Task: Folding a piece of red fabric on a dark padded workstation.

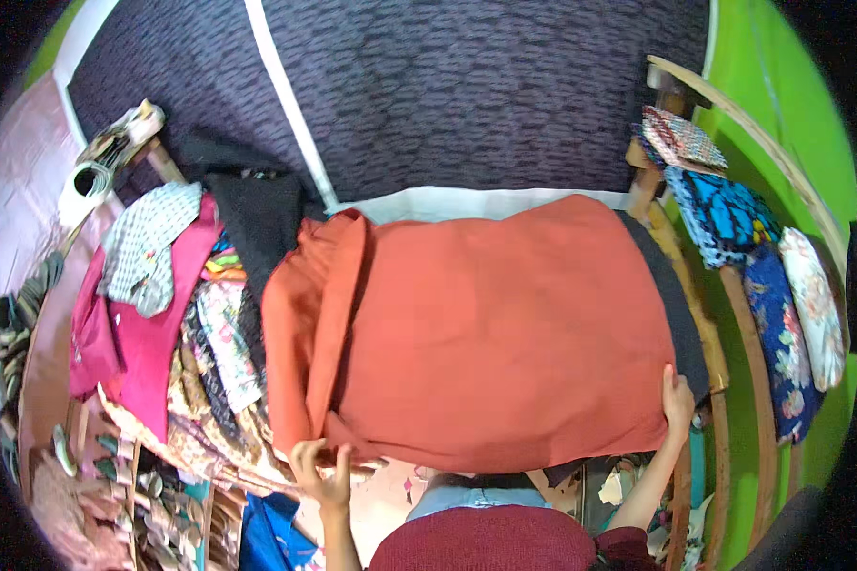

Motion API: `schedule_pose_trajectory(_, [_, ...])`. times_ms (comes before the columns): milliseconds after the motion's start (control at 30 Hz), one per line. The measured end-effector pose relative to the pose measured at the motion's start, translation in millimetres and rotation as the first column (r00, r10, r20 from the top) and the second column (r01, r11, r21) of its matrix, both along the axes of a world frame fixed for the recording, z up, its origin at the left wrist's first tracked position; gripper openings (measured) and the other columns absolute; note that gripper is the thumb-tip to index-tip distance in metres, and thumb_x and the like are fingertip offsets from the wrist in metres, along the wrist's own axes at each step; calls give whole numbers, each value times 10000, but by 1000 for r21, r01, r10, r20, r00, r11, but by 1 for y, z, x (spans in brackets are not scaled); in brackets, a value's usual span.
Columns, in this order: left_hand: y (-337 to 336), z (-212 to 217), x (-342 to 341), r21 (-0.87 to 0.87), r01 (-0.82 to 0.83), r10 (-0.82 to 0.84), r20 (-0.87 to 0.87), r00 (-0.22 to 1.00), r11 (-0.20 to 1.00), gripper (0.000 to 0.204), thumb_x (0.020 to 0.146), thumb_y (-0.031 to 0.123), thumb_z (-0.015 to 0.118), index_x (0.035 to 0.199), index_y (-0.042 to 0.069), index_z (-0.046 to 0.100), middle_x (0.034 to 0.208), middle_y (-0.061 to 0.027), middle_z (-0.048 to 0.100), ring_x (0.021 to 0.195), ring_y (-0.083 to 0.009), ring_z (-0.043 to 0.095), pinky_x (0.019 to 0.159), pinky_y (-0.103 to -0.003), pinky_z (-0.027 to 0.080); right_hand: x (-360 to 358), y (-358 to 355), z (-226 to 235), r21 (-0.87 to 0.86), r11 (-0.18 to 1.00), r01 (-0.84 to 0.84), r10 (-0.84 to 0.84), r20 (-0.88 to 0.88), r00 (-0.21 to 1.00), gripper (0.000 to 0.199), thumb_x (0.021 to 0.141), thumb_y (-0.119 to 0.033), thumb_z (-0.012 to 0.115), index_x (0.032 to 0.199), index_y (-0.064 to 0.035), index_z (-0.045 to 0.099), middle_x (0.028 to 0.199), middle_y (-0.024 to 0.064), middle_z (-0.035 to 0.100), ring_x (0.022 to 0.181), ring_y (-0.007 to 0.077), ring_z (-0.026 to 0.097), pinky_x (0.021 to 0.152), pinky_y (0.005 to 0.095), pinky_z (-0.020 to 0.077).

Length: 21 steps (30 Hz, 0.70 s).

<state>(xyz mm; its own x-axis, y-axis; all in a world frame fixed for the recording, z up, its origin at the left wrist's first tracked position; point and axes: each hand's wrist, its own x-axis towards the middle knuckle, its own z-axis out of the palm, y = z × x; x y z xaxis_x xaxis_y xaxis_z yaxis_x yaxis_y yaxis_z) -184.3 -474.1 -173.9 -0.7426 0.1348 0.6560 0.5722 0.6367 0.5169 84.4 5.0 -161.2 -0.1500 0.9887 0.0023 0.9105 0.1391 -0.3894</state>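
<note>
A large orange-red garment [505,333] lies spread out in front of me, its left part gathered into long folds. Along its right side a strip of black cloth [671,305] shows. My right hand [676,404] grips the garment's near right corner, thumb on top; the other fingers are partly hidden. At the near left corner is my left hand [324,478], its fingers apart and bent beside the folded edge. Whether those fingertips touch the fabric, I cannot tell.
Piled clothes lie at the left, with a magenta garment [148,333], a checked cloth [152,243] and a black garment [257,224]. Folded patterned cloths, including a blue one [728,214], rest on a wooden rack [747,333] at the right. Shoes [157,495] stand on shelves at lower left.
</note>
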Motion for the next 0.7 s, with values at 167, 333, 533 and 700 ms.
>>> schedule_pose_trajectory(167, [17, -24, 7, 266, -374, 327, 204, 923, 889, 446, 624, 93, 759, 958, 7, 476, 944, -103, 439, 870, -224, 447, 787, -322, 376, -6, -5, -1, -18, 1000, 10, -11, -90, 996, 757, 806, -670, 322, 1104, -18, 565, 1086, 232, 561, 1018, 401, 513, 841, 452, 402])
schedule_pose_trajectory(333, [3, -39, 8, 379, -385, 232, 390, 891, 842, 417, 684, 97, 745, 964, 29, 443, 819, -38, 432, 718, -110, 433, 621, -223, 375, 0, 12, -11, -51, 998, -42, 37, -92, 995, 750, 791, -676, 367, 1143, -40, 554, 1086, 201, 575, 1017, 375, 525, 853, 428, 403])
schedule_pose_trajectory(533, [5, -20, 24, 135, -380, 320, 331, 888, 915, 296, 720, 170, 727, 812, 21, 489, 744, -52, 522, 649, -122, 482, 571, -241, 404, -5, 8, -2, -72, 997, 12, -12, -7, 1000, 841, 764, -724, 336, 1178, -17, 524, 1116, 195, 563, 1022, 358, 532, 850, 434, 409])
schedule_pose_trajectory(700, [5, -31, 26, 388, -292, 38, 544, 838, 874, 169, 828, 172, 620, 820, 23, 542, 628, 15, 492, 507, -59, 425, 485, -193, 356, -14, 6, -22, 55, 993, 106, -109, 50, 993, 843, 768, -726, 316, 1184, -21, 521, 1111, 195, 565, 1015, 354, 538, 839, 448, 416])
